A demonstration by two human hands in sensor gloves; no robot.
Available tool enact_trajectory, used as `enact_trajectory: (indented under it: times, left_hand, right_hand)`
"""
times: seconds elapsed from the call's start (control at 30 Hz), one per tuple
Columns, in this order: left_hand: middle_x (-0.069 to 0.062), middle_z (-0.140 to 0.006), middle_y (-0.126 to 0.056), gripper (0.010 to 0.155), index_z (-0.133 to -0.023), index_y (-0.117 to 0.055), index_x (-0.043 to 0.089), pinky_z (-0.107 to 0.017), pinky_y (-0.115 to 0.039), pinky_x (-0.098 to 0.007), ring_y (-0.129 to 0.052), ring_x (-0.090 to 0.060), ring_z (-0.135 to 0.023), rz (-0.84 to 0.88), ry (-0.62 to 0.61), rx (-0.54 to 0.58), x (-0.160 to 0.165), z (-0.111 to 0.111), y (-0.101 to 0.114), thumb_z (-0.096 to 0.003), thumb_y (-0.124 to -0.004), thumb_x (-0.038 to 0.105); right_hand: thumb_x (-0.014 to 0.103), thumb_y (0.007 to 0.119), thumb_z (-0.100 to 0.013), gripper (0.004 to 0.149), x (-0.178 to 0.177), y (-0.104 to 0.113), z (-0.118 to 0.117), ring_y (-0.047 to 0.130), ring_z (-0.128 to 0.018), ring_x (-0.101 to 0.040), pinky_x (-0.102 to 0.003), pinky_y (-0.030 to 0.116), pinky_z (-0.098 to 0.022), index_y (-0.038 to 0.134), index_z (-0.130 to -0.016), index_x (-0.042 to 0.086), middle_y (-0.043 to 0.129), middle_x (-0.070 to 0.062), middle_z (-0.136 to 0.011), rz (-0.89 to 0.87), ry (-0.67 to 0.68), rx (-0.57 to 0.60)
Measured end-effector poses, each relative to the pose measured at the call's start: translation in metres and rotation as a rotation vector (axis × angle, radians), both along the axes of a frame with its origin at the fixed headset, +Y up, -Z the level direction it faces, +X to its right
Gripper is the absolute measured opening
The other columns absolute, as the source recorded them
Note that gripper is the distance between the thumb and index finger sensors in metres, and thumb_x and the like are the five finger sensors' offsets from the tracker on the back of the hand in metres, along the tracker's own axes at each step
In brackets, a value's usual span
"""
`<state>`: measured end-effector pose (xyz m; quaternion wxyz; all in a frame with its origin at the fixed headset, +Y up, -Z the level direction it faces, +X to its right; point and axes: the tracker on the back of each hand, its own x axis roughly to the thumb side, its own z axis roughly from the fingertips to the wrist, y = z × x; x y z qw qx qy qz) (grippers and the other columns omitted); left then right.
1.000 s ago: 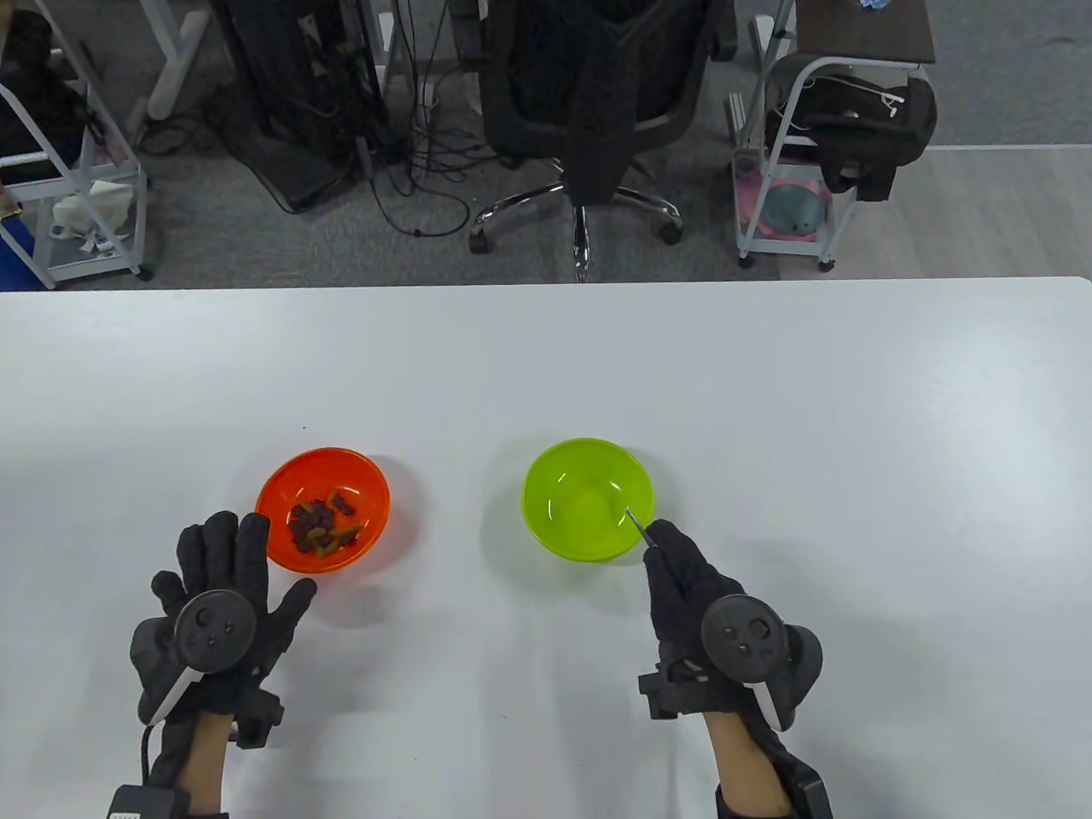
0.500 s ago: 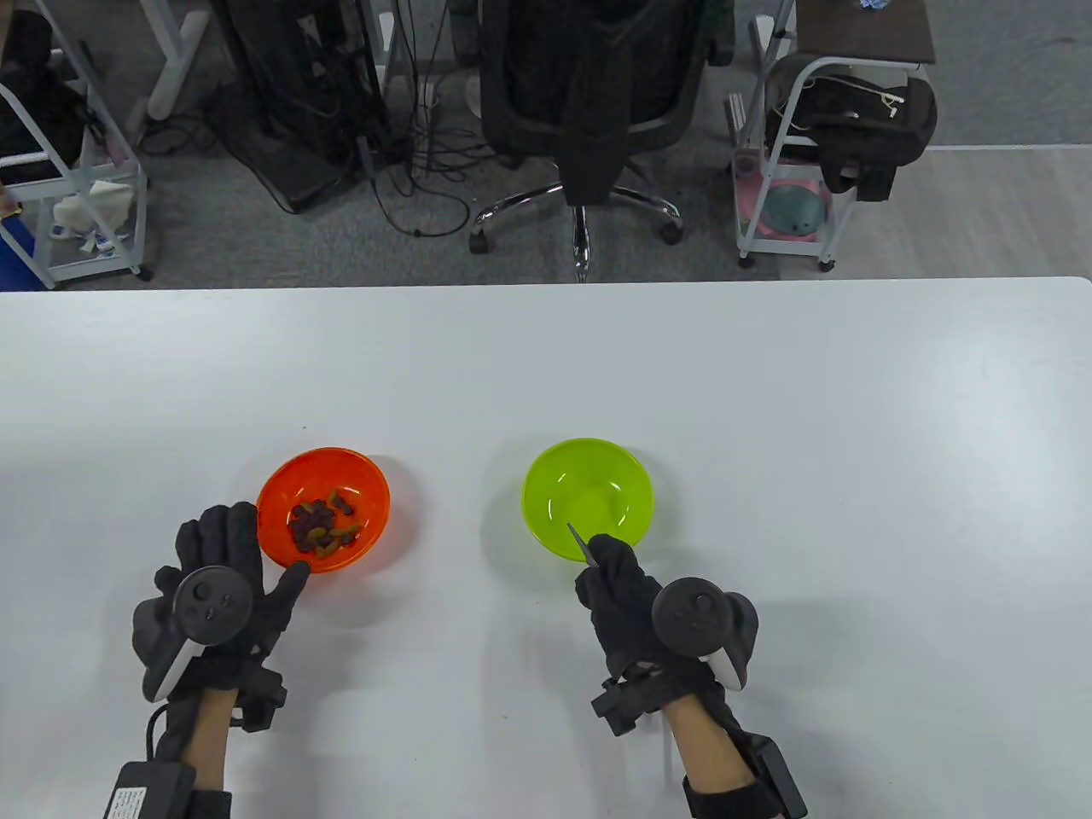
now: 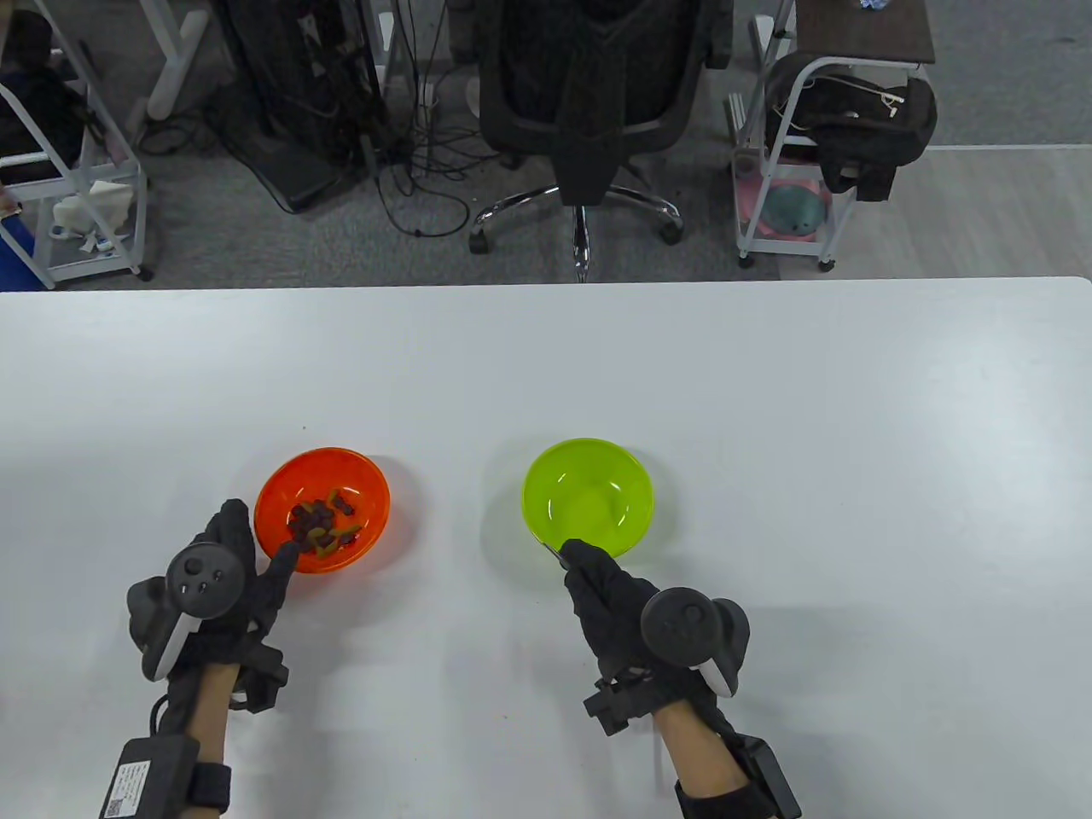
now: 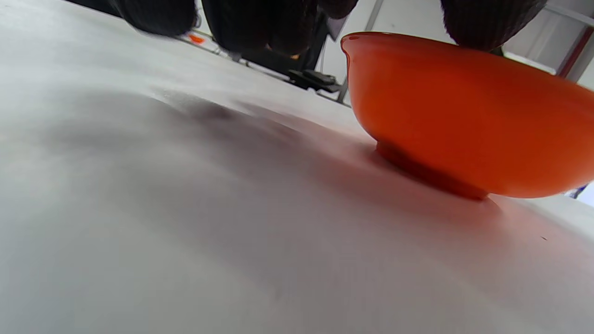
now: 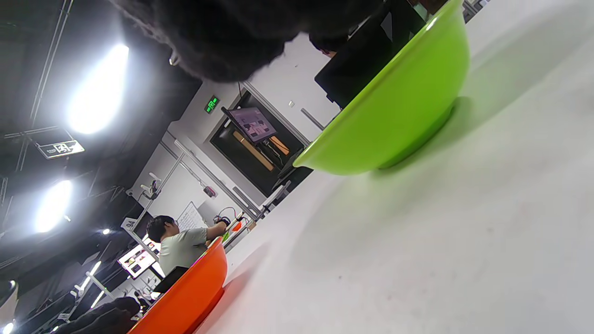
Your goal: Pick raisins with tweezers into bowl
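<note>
An orange bowl (image 3: 368, 490) holding several dark and greenish raisins (image 3: 320, 525) stands on the white table (image 3: 546, 358). A green bowl (image 3: 589, 465) stands empty to its right. My left hand (image 3: 247, 554) grips the orange bowl's near-left rim, thumb on the rim, fingers outside; the bowl also shows in the left wrist view (image 4: 464, 116). My right hand (image 3: 589, 572) pinches metal tweezers (image 3: 553, 553), their tips at the green bowl's near-left edge, pointing left. The right wrist view shows the green bowl (image 5: 394, 111) and the orange bowl (image 5: 185, 297).
The table's far edge runs across the table view. Beyond it stand an office chair (image 3: 597, 102), a white cart with a black bag (image 3: 819, 145), and cables on the floor.
My right hand has moved left with the tweezers, from the green bowl's right rim to its near-left edge. My left hand has slid forward and taken hold of the orange bowl's rim.
</note>
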<state>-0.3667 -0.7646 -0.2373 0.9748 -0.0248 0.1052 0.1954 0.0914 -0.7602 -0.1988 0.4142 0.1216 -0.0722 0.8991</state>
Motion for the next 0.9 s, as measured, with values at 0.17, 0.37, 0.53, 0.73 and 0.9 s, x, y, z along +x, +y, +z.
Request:
enact_trajectory:
  times: [0.17,0.37,0.53,0.73,0.9]
  left_hand:
    - [-0.018,-0.096,-0.086,0.082,-0.115,-0.046,0.008,-0.051,-0.084,-0.048,-0.099,-0.030,-0.058,0.041,0.026,-0.073,-0.004,-0.020,0.001,-0.0565,-0.063,0.062]
    - [-0.009,-0.075,-0.101,0.073,-0.112,-0.052,0.006,-0.030,-0.089,-0.038,-0.102,-0.017,-0.031,0.177,0.093,-0.104,-0.015,-0.033,-0.003,-0.0589,-0.064,0.055]
    - [-0.007,-0.064,-0.104,0.070,-0.110,-0.056,0.005,-0.024,-0.090,-0.035,-0.101,-0.013,-0.023,0.263,0.129,-0.159,-0.019,-0.040,-0.009,-0.0594,-0.066,0.051]
    - [-0.003,-0.057,-0.104,0.057,-0.106,-0.064,0.008,-0.022,-0.090,-0.032,-0.100,-0.010,-0.019,0.276,0.131,-0.137,-0.015,-0.042,-0.013,-0.0594,-0.067,0.041]
    - [-0.002,-0.054,-0.103,0.055,-0.104,-0.066,0.008,-0.019,-0.090,-0.031,-0.099,-0.008,-0.017,0.290,0.091,-0.051,-0.006,-0.029,-0.011,-0.0587,-0.066,0.039]
  right_hand:
    - [0.051,0.065,-0.058,0.043,-0.003,-0.001,0.002,0.085,-0.016,0.002,-0.017,0.081,-0.008,0.070,-0.097,0.034,0.088,0.015,-0.050,0.049,0.002,0.020]
    - [0.053,0.064,-0.058,0.045,-0.005,-0.001,0.002,0.085,-0.018,0.001,-0.018,0.082,-0.010,0.068,-0.099,0.034,0.088,0.013,-0.054,0.094,0.001,0.056]
    - [0.053,0.065,-0.058,0.046,-0.006,0.001,0.005,0.086,-0.019,0.001,-0.018,0.082,-0.010,0.068,-0.099,0.034,0.089,0.013,-0.055,0.101,-0.002,0.085]
    - [0.054,0.065,-0.057,0.046,-0.012,0.001,0.007,0.086,-0.020,0.000,-0.018,0.082,-0.011,0.068,-0.099,0.035,0.088,0.017,-0.055,0.147,0.009,0.108]
    - [0.055,0.065,-0.057,0.046,-0.017,0.001,0.008,0.086,-0.021,0.000,-0.018,0.082,-0.013,0.068,-0.099,0.035,0.088,0.017,-0.057,0.226,0.014,0.148]
